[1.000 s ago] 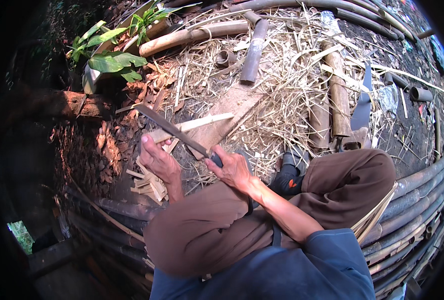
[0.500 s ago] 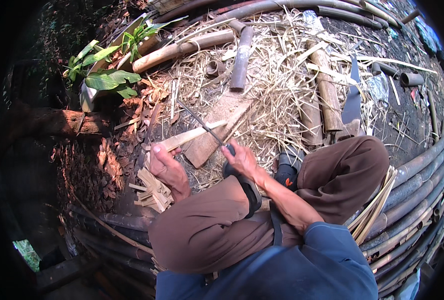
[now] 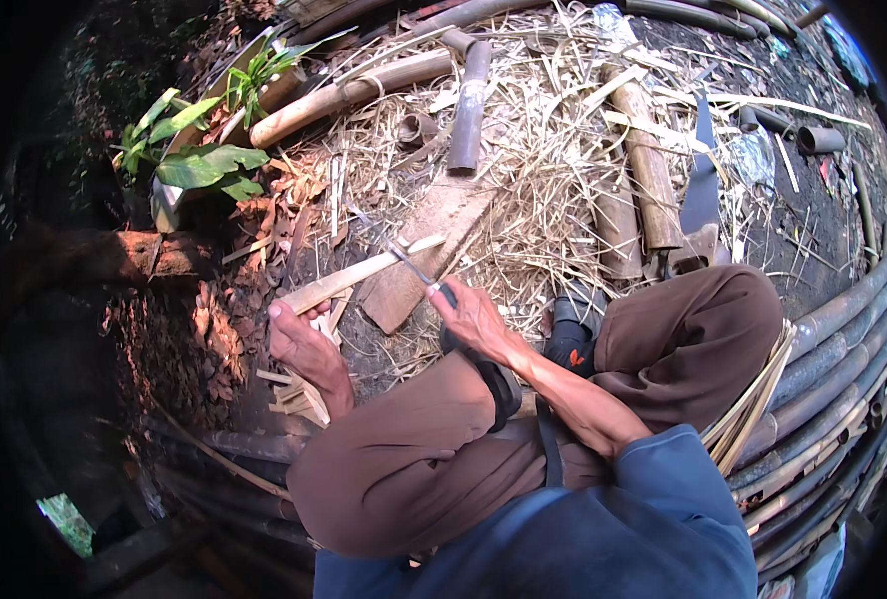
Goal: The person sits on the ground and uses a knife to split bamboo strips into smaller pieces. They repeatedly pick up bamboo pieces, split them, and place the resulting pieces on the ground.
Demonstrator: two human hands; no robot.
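My left hand (image 3: 310, 349) is closed around the near end of a pale split bamboo strip (image 3: 348, 282). The strip slants up to the right, its far end over a worn wooden board (image 3: 391, 298) on the ground. In my right hand (image 3: 473, 321) is the dark handle of a knife (image 3: 419, 272). Its narrow blade lies across the strip near the far end; the blade's tip is blurred. Beside my left wrist lies a pile of short bamboo pieces (image 3: 301, 399), partly covered by my forearm.
Bamboo shavings (image 3: 553, 190) cover the ground ahead. A joined wooden mallet-like piece (image 3: 468, 120) rests at the board's far end. Bamboo poles (image 3: 653, 170) and a saw blade (image 3: 701, 190) lie to the right. Stacked poles (image 3: 813, 354) run along the right side; leafy plants (image 3: 204, 165) stand at far left.
My left hand has shifted left with the strip's near end, so more of the strip shows. The knife blade now crosses it slightly further left. The whole view has shifted a little.
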